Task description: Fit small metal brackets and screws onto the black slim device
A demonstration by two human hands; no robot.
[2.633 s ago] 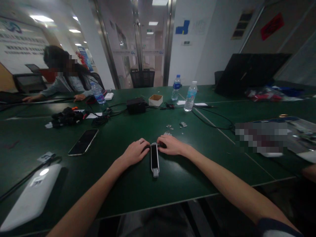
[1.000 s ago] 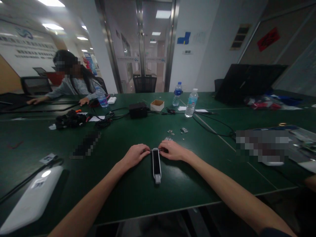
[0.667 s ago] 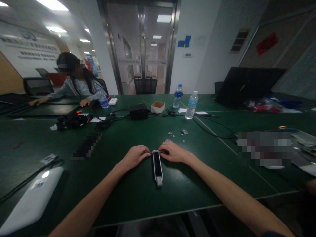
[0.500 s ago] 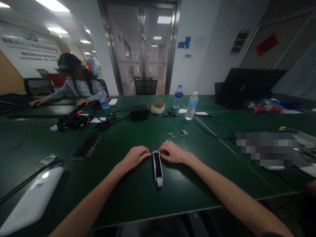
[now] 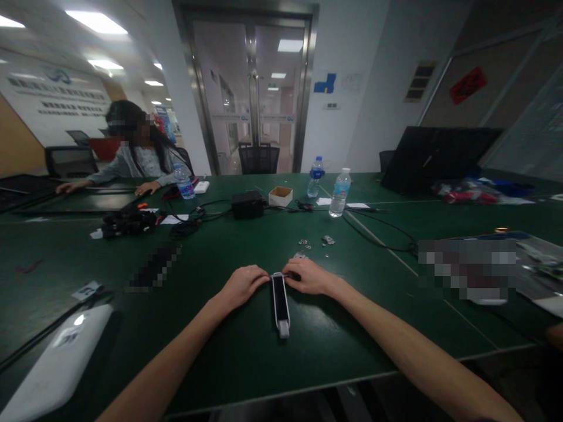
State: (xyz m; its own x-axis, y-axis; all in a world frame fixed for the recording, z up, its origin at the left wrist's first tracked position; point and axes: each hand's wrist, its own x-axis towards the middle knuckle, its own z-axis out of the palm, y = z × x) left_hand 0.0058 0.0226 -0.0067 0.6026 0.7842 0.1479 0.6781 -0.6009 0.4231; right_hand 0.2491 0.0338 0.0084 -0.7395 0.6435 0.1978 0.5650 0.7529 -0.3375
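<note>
A long, narrow object with a white rim, a black face and a pale block at its near end (image 5: 280,302) lies on the green table in front of me. At the left of its far end, my left hand (image 5: 244,286) has thumb and fingers pinched together. My right hand (image 5: 308,276) closes its fingers at the right of that same end, by a small dark piece. What either pinch holds is too small to make out. Just beyond my right hand are several small metal rings (image 5: 304,242) and a small metal piece (image 5: 328,240).
Two water bottles (image 5: 340,193) and an open box (image 5: 280,196) stand farther back, near a black box (image 5: 247,204) with cables. A white power bank-like slab (image 5: 61,357) lies at left. Another person (image 5: 132,158) sits at the far left. A tray (image 5: 536,264) is at right.
The whole view has shifted slightly downward as the camera tilts. Both hands stay at the far end of the narrow object, with hardly any visible motion.
</note>
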